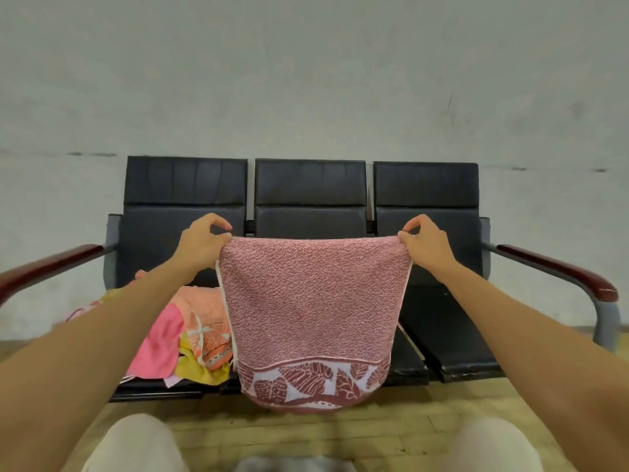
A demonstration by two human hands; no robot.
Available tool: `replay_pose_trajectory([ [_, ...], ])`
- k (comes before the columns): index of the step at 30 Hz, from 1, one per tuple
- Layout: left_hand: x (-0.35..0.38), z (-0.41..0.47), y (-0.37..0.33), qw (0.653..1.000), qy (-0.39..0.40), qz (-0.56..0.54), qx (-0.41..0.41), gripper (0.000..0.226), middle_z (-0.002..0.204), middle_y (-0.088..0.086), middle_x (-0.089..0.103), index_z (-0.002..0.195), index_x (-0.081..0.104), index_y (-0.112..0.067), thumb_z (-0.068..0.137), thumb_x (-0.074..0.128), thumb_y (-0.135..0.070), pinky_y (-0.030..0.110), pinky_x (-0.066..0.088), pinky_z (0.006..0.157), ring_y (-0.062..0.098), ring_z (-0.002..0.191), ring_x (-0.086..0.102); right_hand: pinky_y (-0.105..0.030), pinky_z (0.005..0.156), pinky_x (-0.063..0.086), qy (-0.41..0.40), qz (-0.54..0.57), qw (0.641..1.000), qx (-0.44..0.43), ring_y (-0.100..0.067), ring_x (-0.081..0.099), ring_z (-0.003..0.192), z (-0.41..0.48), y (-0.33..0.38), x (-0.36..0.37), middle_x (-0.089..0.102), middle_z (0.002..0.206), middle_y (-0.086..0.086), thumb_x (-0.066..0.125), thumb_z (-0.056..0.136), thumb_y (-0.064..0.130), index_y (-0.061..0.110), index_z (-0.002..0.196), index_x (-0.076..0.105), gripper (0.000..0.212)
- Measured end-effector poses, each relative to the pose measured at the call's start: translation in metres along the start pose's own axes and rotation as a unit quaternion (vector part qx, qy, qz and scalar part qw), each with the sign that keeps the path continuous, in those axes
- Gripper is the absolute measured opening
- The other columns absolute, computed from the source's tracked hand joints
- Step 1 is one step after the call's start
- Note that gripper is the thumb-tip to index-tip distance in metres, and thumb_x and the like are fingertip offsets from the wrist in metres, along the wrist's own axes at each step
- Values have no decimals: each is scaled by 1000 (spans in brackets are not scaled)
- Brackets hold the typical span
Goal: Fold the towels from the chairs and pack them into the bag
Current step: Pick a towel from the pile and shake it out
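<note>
A dusty pink towel (313,301) with a leaf-patterned border along its bottom edge hangs spread out in the air in front of the middle seat. My left hand (204,241) pinches its upper left corner. Its upper right corner is pinched by my right hand (425,243). Both arms are stretched forward. A heap of other towels (190,335), orange, bright pink and yellow, lies on the left seat, partly hidden behind my left forearm and the held towel. No bag is in view.
A row of three black padded chairs (425,185) stands against a pale wall, with dark red armrests (558,267) at both ends. The right seat (452,338) is bare. My knees (136,444) show at the bottom over a tan brick floor.
</note>
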State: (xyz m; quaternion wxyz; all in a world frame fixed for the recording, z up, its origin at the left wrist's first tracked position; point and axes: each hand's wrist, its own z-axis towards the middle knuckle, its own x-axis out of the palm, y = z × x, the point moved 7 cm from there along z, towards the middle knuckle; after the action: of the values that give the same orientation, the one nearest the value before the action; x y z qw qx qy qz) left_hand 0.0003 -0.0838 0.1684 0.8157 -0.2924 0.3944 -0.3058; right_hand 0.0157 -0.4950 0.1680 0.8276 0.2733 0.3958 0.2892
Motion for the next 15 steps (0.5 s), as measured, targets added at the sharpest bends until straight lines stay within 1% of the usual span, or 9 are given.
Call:
replay_pose_trajectory([
  [2,3,-3,11,988,-8,-120,-94,7,96,10,61,97,64,-14,91,62,-11,31,51,57,17,74,58,-41,86,55,11,73,996,40,-20,58,98,-2,-6,0,61,110,-6,60,95,22,15,101,62,9],
  [4,10,-8,16,952,13,-242,-189,10,87,11,62,98,67,-5,90,65,-11,30,50,60,16,70,56,-42,90,55,43,109,992,55,-20,61,99,-4,-9,1,67,105,-6,62,94,23,17,89,69,11],
  [5,13,-9,15,942,29,-263,-207,16,84,10,63,101,68,-1,89,66,-11,30,50,62,17,70,57,-43,93,54,62,109,991,55,-19,62,99,-5,-10,3,68,101,-5,63,93,24,18,85,71,13],
  [6,15,-9,13,943,45,-261,-204,20,83,10,65,102,68,2,88,68,-11,30,51,63,17,71,59,-44,95,53,77,99,991,53,-19,63,99,-6,-9,3,69,98,-4,66,91,25,18,84,72,12],
  [8,16,-6,7,958,66,-224,-164,22,87,13,68,101,69,5,84,71,-8,32,54,73,18,76,62,-41,97,51,100,64,992,43,-18,62,101,-8,-7,0,69,98,-1,74,85,26,15,91,75,13],
  [9,16,-6,5,969,73,-193,-138,24,93,15,69,101,69,5,81,73,-6,33,54,80,18,81,63,-37,97,49,109,44,992,39,-17,61,102,-8,-6,-2,68,100,0,78,81,26,12,98,74,23],
  [11,12,-4,2,991,79,-74,-80,33,104,15,69,107,69,2,76,78,-6,31,49,89,20,92,62,-31,92,45,123,-1,992,31,-16,57,101,-8,-3,-6,64,103,-1,82,76,21,7,109,71,38],
  [13,8,-3,-2,997,65,43,-23,35,107,13,69,109,71,-2,76,80,-11,30,44,88,18,94,58,-29,88,43,124,-43,991,12,-14,56,97,-8,-1,-8,65,103,-4,82,75,17,5,111,71,40],
  [15,9,-4,-7,993,49,102,18,28,104,14,71,105,73,-2,81,76,-14,28,42,81,16,88,55,-27,82,43,114,-95,989,-18,-12,57,89,-5,3,-7,67,97,-4,80,77,17,6,107,73,32],
])
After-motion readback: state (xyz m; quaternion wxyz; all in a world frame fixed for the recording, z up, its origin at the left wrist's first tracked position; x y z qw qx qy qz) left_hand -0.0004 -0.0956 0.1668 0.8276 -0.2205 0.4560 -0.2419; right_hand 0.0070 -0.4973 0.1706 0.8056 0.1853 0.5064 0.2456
